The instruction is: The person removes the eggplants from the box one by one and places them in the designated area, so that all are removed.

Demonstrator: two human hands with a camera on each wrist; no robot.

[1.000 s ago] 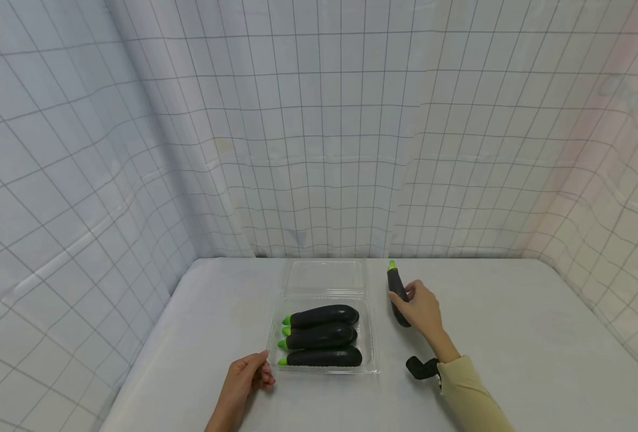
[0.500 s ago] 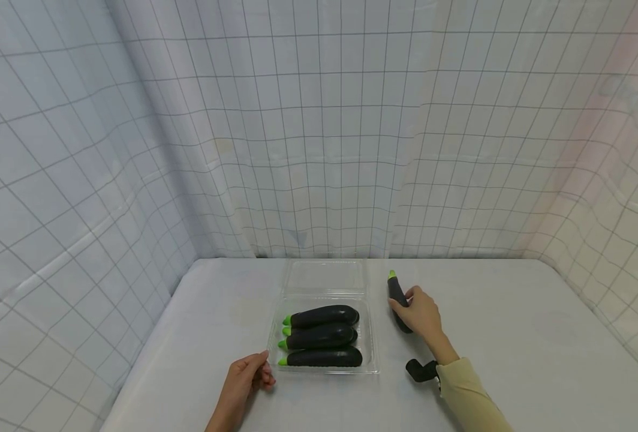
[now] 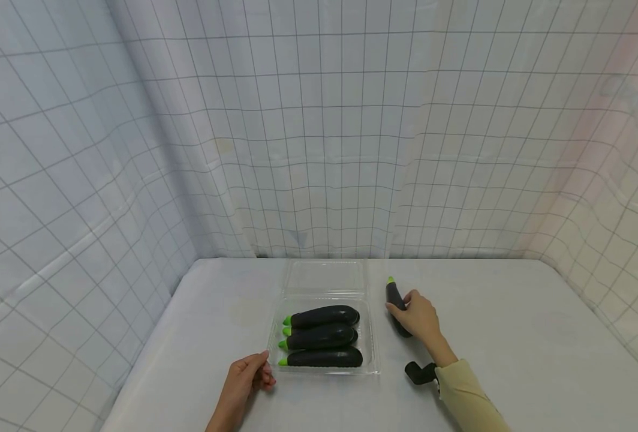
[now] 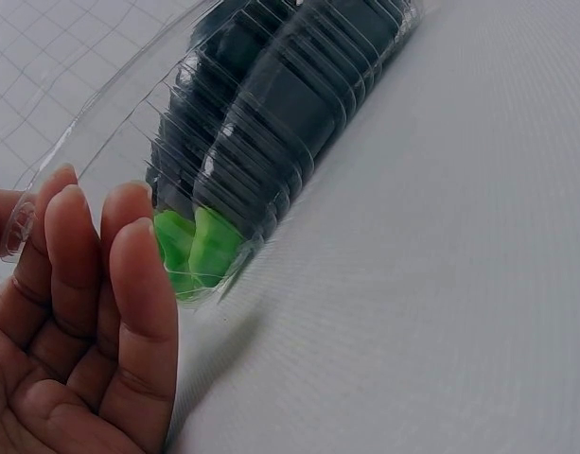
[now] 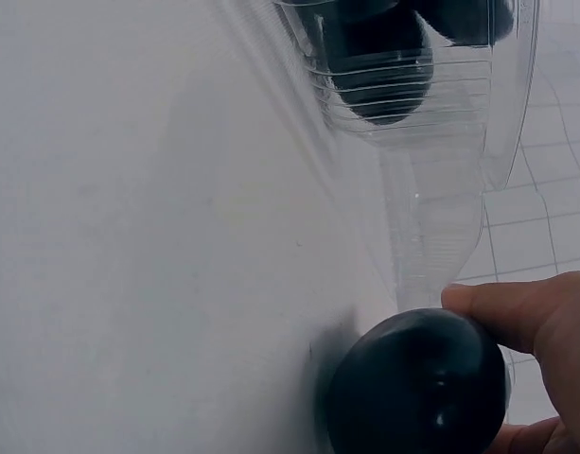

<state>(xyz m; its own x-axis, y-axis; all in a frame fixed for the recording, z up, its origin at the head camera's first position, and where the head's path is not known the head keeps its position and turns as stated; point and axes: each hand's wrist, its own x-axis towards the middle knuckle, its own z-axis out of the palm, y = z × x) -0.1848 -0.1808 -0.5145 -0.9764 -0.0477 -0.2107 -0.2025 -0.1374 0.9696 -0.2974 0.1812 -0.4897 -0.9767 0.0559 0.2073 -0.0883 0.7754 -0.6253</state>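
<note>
A clear plastic clamshell box [image 3: 371,336] stands mid-table with its lid [image 3: 325,276] folded back. Several dark eggplants [image 3: 323,358] with bright green stem ends lie side by side in it. My left hand [image 3: 242,377] pinches the box's near left corner between thumb and forefinger; the other fingers curl loosely beside the wall in the left wrist view. Right of the box, my right hand [image 3: 421,315] grips another eggplant [image 3: 393,293] between thumb and fingers, its green tip pointing away from me. Its round dark end [image 5: 417,388] hangs close over the table in the right wrist view.
White cloth covers the table [image 3: 491,318]. Behind it and at both sides hangs a white grid-patterned curtain [image 3: 324,150]. A black wrist-worn device [image 3: 420,372] sticks out beside my right sleeve [image 3: 467,396].
My right hand has drawn the eggplant a little toward me. My left hand stays at the box corner, and the eggplants in the box have not moved.
</note>
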